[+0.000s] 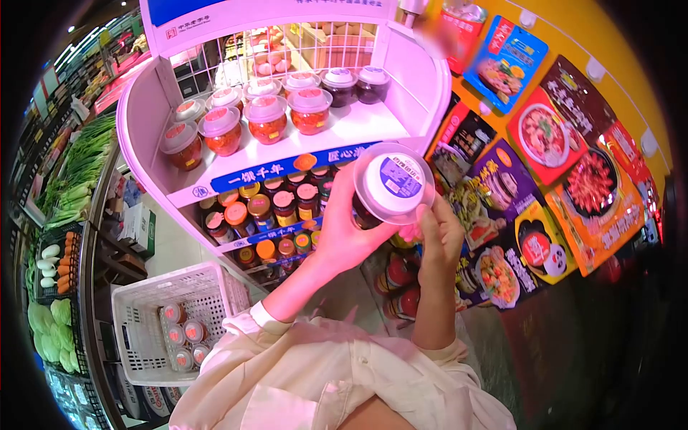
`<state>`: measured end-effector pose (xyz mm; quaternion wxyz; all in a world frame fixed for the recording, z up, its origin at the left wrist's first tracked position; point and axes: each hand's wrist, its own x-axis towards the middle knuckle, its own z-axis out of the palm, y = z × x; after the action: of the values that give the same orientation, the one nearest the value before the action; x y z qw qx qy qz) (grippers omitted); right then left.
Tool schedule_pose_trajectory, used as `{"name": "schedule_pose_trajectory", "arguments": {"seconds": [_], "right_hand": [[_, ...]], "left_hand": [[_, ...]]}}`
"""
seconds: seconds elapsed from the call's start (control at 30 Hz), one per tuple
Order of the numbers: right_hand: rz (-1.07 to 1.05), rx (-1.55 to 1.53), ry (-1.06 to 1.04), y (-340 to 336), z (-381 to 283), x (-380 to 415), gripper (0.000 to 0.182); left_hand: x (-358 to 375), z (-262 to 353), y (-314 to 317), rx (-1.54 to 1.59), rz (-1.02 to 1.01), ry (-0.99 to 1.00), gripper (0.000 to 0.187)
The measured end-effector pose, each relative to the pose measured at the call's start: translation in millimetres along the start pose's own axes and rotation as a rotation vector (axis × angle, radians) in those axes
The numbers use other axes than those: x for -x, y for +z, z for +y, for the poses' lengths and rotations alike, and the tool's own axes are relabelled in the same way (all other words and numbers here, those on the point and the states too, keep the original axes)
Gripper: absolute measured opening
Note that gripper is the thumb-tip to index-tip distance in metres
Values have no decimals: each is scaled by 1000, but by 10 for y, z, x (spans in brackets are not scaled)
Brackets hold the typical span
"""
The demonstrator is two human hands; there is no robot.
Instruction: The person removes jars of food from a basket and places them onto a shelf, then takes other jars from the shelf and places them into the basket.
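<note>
My left hand (pixel 344 233) is wrapped round a jar (pixel 396 179) with a wide clear lid and a purple label on top. At the lid's lower right edge, the fingers of my right hand (pixel 440 233) are closed against the rim. The jar's body is mostly hidden by the lid and my fingers. Beyond my hands, a white display shelf (pixel 351 129) carries several lidded jars: red-filled ones (pixel 265 129) in front and to the left, dark ones (pixel 373 87) at the back right.
Smaller jars (pixel 284 208) fill the lower tiers. A white plastic basket (pixel 136 344) with several lidded jars stands at lower left. Bright food packets (pixel 548 132) hang on the right. Along the left runs a produce rack with leafy greens (pixel 75 179) and cabbages (pixel 54 330).
</note>
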<state>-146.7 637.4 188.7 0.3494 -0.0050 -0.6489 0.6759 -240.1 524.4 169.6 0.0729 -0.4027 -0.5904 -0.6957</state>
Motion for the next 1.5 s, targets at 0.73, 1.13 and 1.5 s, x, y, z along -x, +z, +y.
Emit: {"name": "schedule_pose_trajectory", "arguments": {"seconds": [0.73,1.13,1.5], "right_hand": [[-211,322,56,-21,1163,-2372,34],[-357,282,262,-8,1704,-2874,35],[-230,194,139,14,1719,-2602,47]], "left_hand": [[-1167,-864,-278,-486,-15,-213,78],[-1432,-1297,-248,-574,-22,-412,78],[-1423,-1395,-159,-597,7,-373,89]]}}
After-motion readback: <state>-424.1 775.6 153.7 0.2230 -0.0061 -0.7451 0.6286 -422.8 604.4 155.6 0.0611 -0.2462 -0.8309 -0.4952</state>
